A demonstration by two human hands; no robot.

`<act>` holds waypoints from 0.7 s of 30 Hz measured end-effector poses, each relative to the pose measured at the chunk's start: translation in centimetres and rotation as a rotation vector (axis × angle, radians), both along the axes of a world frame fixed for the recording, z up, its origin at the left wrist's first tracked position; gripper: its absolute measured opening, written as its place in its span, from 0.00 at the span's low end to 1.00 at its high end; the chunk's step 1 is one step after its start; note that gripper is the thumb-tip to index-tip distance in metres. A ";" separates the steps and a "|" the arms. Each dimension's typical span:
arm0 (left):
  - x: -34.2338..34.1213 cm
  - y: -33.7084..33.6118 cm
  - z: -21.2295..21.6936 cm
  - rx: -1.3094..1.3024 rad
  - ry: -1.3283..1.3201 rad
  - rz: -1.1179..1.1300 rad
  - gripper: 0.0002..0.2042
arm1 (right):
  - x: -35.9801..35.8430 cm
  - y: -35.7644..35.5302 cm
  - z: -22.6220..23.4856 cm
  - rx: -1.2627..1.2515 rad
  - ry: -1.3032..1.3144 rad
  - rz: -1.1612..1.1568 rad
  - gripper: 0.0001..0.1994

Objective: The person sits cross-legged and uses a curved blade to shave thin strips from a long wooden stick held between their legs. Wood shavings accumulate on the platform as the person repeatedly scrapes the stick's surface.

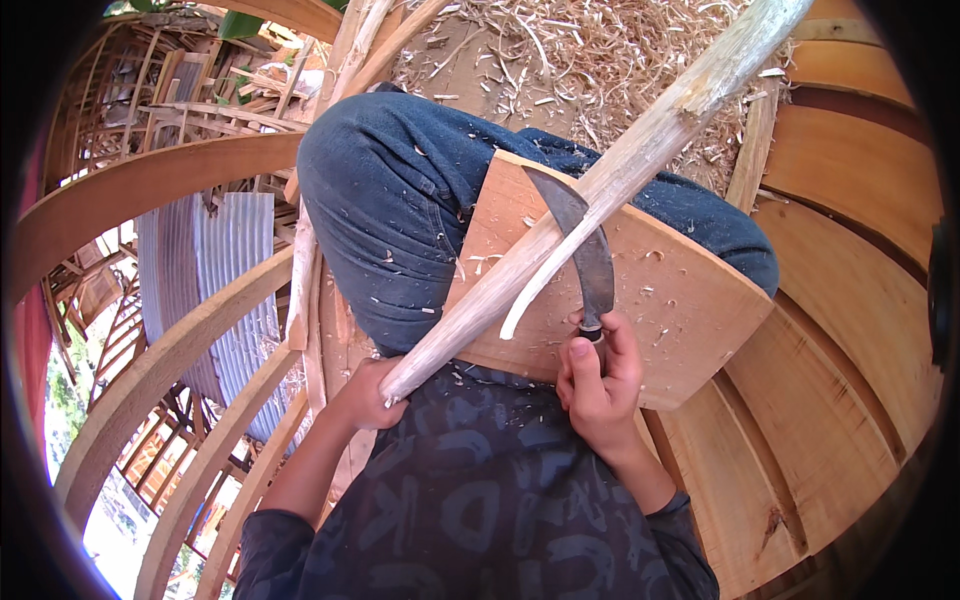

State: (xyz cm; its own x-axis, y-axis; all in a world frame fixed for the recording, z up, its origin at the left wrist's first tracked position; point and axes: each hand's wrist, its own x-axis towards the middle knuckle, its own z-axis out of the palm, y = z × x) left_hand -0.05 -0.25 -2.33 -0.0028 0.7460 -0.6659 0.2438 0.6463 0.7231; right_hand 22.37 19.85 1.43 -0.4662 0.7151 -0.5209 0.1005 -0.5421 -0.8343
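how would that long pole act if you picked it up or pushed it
The pole would probably feel stiff, since it runs thick and nearly straight from the left hand. Its rounded sides suggest it might roll if let go on the board. The thin strip peeling off it looks apt to bend or snap.
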 end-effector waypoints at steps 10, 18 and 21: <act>-0.3 0.1 -0.2 -0.026 -0.044 -0.017 0.19 | -0.4 0.7 -0.4 0.750 -0.353 0.191 0.15; -0.1 0.1 0.0 -0.035 -0.033 0.007 0.20 | -0.2 0.8 -0.3 0.354 -0.134 0.103 0.13; -0.1 0.0 0.0 -0.030 -0.027 -0.002 0.21 | -0.3 0.6 1.7 -0.424 0.267 -0.105 0.11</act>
